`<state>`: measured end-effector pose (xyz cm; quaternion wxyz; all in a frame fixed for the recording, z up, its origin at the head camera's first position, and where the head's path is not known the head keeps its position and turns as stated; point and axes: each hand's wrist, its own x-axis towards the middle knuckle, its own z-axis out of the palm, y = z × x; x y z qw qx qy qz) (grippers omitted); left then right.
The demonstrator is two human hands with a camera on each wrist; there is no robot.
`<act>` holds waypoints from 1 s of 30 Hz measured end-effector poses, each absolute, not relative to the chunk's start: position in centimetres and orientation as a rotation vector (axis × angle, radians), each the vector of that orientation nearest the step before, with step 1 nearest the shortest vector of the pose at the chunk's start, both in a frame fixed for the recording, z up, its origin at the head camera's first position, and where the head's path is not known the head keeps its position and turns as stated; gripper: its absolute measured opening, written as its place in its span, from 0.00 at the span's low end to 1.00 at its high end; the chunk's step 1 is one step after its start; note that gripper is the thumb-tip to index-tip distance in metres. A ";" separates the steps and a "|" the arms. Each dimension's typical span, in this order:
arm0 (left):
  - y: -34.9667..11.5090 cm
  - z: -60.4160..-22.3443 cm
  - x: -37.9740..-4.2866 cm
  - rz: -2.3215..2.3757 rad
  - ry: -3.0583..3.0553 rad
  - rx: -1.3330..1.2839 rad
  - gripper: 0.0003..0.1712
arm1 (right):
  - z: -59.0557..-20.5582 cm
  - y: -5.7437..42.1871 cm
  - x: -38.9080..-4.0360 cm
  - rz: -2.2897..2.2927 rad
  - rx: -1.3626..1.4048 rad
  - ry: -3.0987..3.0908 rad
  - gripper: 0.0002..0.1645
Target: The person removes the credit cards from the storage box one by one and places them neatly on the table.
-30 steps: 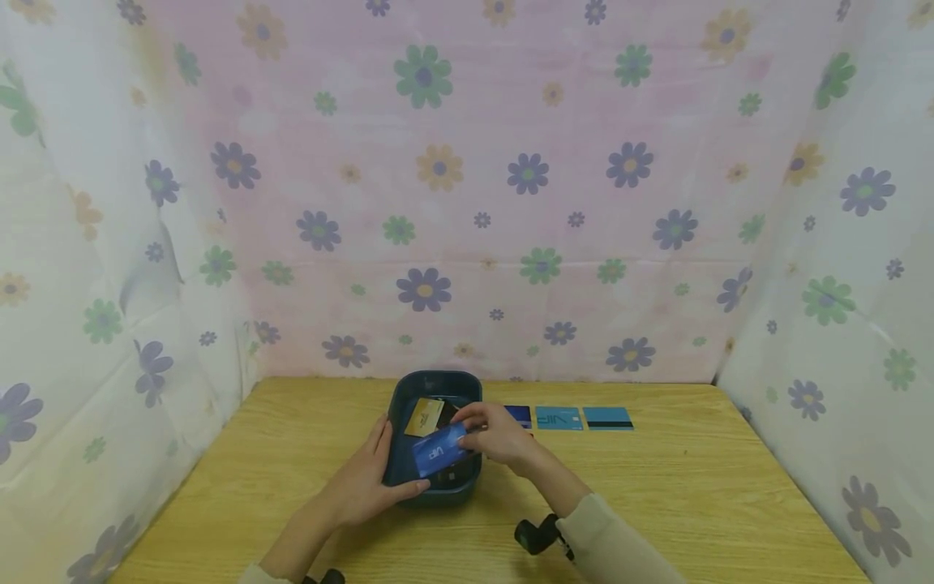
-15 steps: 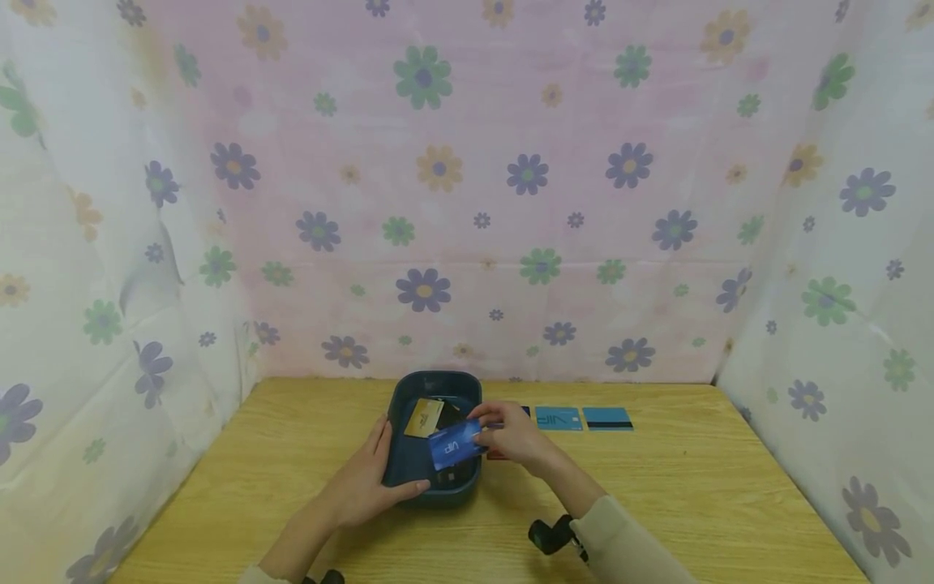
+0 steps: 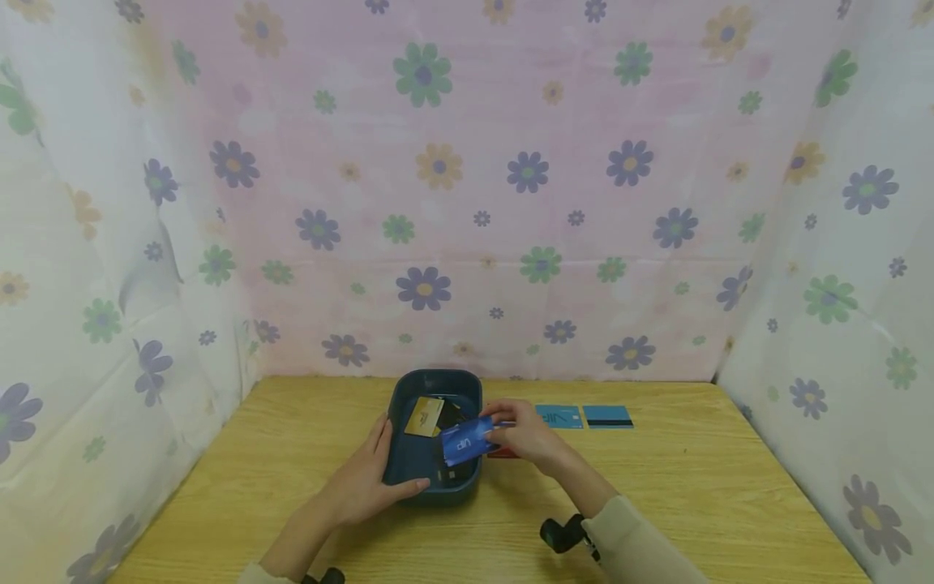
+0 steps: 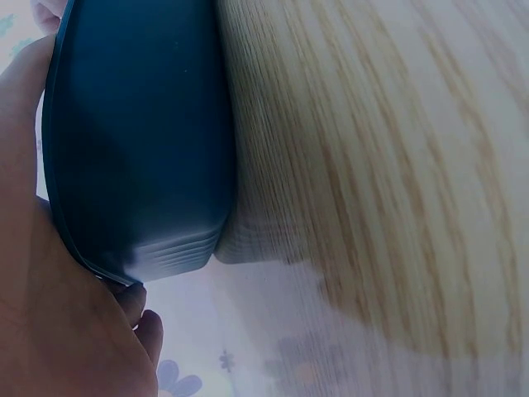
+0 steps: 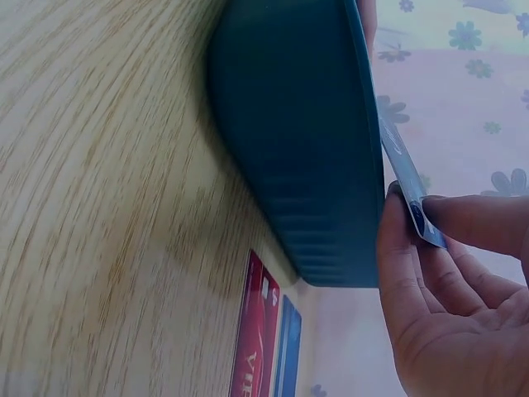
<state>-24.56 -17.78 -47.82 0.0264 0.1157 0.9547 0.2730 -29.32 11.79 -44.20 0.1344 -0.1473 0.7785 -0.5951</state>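
A blue VIP card (image 3: 464, 443) is pinched between the thumb and fingers of my right hand (image 3: 527, 436), tilted above the right side of a dark blue plastic bin (image 3: 407, 474). In the right wrist view the card (image 5: 405, 178) is seen nearly edge-on, beside the bin's rim. My left hand (image 3: 357, 484) grips the bin at its near left corner, thumb along the near rim and fingers on the left side. Inside the bin lie a gold card (image 3: 424, 416) and dark cards, partly hidden by the blue one.
Right of the bin, a red VIP card (image 5: 258, 331) and a blue card (image 5: 288, 343) lie on the wooden table (image 3: 693, 487), mostly covered by my right hand in the head view. Two light blue cards (image 3: 559, 417) lie farther right. Flowered cloth (image 3: 481, 178) walls surround the table.
My right hand has drawn the blue VIP card rightward, from over the bin's middle toward its right rim. The left hand and the bin have stayed in place.
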 end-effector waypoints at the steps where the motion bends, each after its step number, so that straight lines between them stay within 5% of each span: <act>1: -17.8 -47.8 -24.6 0.840 2.950 0.354 0.75 | -44.2 11.9 -29.3 -1.723 -0.425 2.258 0.21; 30: -17.9 -48.0 -24.5 0.845 2.954 0.362 0.75 | -43.9 15.1 -28.6 -1.693 -0.358 2.320 0.20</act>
